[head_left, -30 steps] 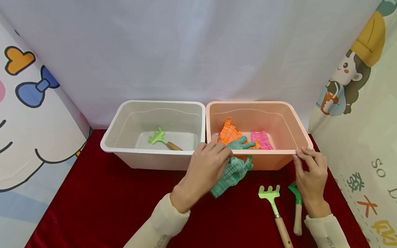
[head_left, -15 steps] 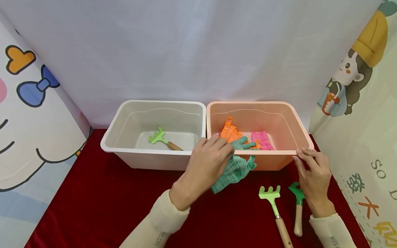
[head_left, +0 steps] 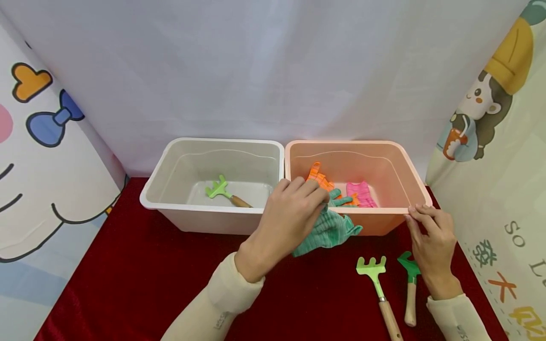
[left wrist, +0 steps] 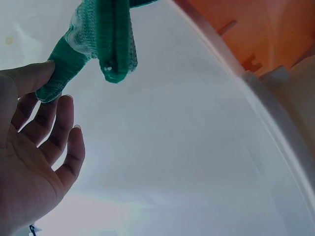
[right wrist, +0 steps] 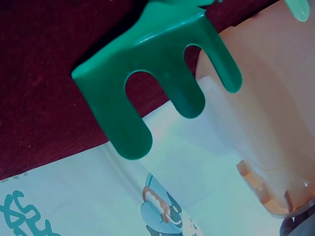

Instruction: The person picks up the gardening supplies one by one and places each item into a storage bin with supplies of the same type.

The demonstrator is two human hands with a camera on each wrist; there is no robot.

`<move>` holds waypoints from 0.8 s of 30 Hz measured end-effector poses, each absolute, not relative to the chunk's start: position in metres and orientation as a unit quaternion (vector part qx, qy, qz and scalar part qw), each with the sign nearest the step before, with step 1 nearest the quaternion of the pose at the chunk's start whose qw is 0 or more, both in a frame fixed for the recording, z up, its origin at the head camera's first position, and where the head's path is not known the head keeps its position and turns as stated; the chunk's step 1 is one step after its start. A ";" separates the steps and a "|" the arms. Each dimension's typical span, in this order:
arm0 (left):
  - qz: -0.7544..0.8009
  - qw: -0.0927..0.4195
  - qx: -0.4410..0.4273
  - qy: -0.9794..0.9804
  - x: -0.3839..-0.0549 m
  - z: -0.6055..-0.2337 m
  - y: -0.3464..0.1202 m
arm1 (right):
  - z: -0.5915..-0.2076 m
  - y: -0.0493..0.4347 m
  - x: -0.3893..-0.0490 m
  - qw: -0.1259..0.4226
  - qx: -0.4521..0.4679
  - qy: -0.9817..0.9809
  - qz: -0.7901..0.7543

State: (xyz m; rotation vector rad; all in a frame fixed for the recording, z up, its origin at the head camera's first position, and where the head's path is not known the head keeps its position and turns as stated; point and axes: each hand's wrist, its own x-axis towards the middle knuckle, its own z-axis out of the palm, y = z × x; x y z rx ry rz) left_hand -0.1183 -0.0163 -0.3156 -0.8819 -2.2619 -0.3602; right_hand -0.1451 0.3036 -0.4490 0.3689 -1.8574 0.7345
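My left hand (head_left: 286,222) pinches a green knitted glove (head_left: 330,232) by one finger; the left wrist view shows thumb and fingertips on that glove finger (left wrist: 64,69). The glove hangs in front of the peach plastic bin (head_left: 409,175). My right hand (head_left: 432,241) grips this bin's front right rim, fingers on top and thumb below. Inside the bin lie an orange glove (head_left: 319,176), a pink glove (head_left: 360,194) and more green glove fingers (head_left: 339,198), partly hidden behind my left hand and the rim.
A light-grey bin (head_left: 213,220) stands against the peach one, with a light-green hand rake (head_left: 218,189) inside. On the red cloth lie another light-green rake (head_left: 375,272) and a darker green rake (head_left: 411,270), beside my right forearm. A white curtain (head_left: 264,71) closes the back.
My left hand has shifted slightly right and up, and the hanging green glove has swung rightward with it. My right hand stays on the rim.
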 end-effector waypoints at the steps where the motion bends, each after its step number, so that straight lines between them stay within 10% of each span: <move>1: -0.133 0.343 -0.338 -0.866 -0.119 -0.314 -0.015 | -0.449 0.304 -0.145 0.528 0.155 -0.776 0.309; 24: -0.137 0.355 -0.357 -0.853 -0.135 -0.291 0.000 | -0.448 0.305 -0.144 0.519 0.155 -0.782 0.309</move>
